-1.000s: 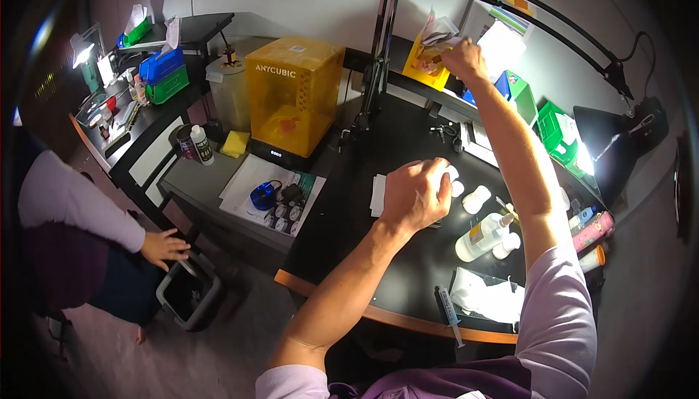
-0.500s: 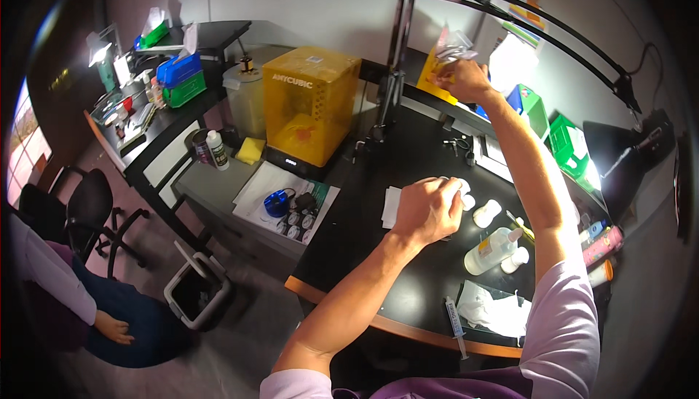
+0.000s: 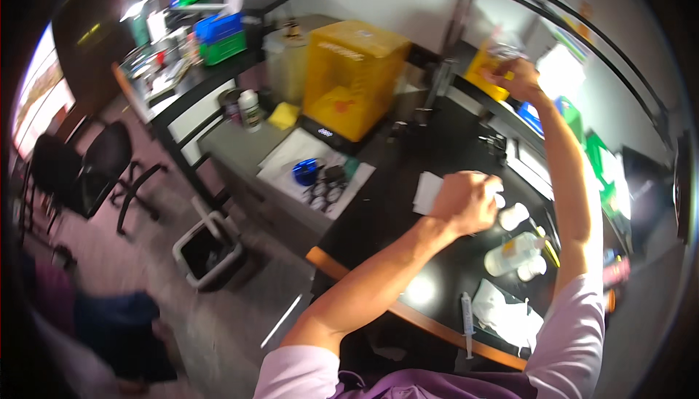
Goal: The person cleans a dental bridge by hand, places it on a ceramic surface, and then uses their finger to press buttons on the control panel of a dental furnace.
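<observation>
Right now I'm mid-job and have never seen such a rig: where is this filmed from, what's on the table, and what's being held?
There is no machine: a person works bare-handed. The view comes from a wide fisheye camera on their head, looking down, so straight edges bend. The left hand is curled over the black table, something white by its fingertips; whether it grips that is unclear. The right hand is at a yellow container toward the back; blur hides anything it holds. On the table are a translucent bottle, a syringe near the front edge, and a crumpled white sheet.
</observation>
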Demonstrator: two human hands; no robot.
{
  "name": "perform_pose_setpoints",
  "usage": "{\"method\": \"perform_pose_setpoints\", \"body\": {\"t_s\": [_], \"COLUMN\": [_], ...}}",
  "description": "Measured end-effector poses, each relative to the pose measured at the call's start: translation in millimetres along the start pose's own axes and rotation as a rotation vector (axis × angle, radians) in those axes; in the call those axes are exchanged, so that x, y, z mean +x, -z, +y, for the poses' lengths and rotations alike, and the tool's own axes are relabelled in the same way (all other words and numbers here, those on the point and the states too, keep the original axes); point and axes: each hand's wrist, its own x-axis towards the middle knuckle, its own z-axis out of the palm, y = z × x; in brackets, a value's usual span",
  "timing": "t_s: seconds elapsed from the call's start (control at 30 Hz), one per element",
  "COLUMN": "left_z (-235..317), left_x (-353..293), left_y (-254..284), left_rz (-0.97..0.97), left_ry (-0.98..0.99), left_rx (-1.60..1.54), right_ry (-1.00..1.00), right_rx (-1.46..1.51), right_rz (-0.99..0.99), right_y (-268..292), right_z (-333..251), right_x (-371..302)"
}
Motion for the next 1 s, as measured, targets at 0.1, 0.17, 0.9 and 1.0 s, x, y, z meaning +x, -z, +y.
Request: {"method": "perform_pose_setpoints", "body": {"t_s": [0.1, 0.17, 0.9, 1.0], "left_z": [-4, 2, -10, -11], "left_x": [3, 5, 1, 1], "left_y": [19, 24, 12, 20], "left_rz": [0.0, -0.039, -0.046, -0.047], "left_ry": [0.026, 0.025, 0.052, 0.068], "left_rx": [0.058, 0.09, 0.159, 0.141], "right_ry": [0.069, 0.026, 0.185, 0.153], "right_rx": [0.107, 0.186, 0.103, 0.12], "right_rz": [0.06, 0.051, 0.508, 0.407], "right_y": [-9, -5, 15, 29], "right_z": [-24, -30, 2, 7], "right_x": [9, -1, -80, -136]}}
